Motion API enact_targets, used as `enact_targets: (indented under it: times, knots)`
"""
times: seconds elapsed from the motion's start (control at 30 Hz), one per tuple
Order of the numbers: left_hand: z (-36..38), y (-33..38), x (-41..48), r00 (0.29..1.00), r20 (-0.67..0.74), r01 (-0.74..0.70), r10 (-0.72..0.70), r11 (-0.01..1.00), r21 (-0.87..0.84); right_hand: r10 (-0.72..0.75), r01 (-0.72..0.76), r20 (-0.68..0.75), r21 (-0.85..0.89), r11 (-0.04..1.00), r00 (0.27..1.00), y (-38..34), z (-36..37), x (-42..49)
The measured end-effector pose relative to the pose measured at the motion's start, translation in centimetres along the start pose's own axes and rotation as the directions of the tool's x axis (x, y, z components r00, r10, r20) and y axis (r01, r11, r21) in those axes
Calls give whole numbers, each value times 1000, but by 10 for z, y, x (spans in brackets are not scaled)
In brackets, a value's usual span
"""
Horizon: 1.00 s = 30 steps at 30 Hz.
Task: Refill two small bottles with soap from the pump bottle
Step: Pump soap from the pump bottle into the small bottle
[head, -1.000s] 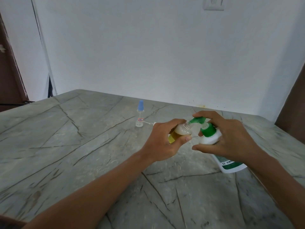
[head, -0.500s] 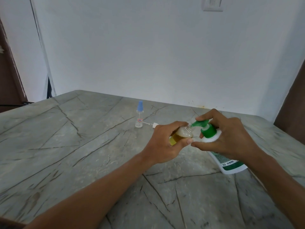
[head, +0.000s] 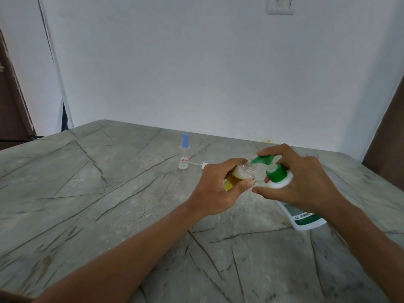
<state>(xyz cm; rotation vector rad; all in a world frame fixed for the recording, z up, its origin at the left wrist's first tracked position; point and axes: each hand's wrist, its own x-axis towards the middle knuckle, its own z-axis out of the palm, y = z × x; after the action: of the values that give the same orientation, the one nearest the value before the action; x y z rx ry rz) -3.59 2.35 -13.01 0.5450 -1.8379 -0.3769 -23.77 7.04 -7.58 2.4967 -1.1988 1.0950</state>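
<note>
My left hand (head: 215, 189) grips a small clear bottle (head: 241, 173) holding yellowish soap, tilted with its open mouth against the spout of the green pump head (head: 263, 160). The white pump bottle (head: 302, 216) leans on the table, and my right hand (head: 299, 182) wraps its neck with the forefinger lying on top of the pump head. A second small clear bottle (head: 183, 153) with a blue cap stands upright farther back on the table. A white spray cap with its thin tube (head: 202, 165) lies just right of that bottle.
The grey veined stone table (head: 98, 193) ends at a white wall behind. Dark wooden edges stand at the far left (head: 13, 106) and far right (head: 387, 136). A wall switch plate (head: 280, 5) sits high up.
The pump head has risen from its lower position half a second ago. Both hands and the two bottles stay in about the same place.
</note>
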Motion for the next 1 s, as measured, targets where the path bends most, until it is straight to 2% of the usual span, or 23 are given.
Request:
enact_targets:
  times: [0.27, 0.63, 1.0]
  knots:
    - [2, 2, 0, 1000, 12, -27, 27, 999, 32, 12, -9, -78, 43, 999, 997, 0, 2, 0]
    - [0, 1, 1, 1000, 7, 11, -11, 1000, 10, 4, -4, 55, 1, 1000, 998, -3, -3, -1]
    - [3, 0, -1, 1000, -1, 4, -4, 1000, -7, 19, -20, 13, 62, 998, 1000, -1, -2, 0]
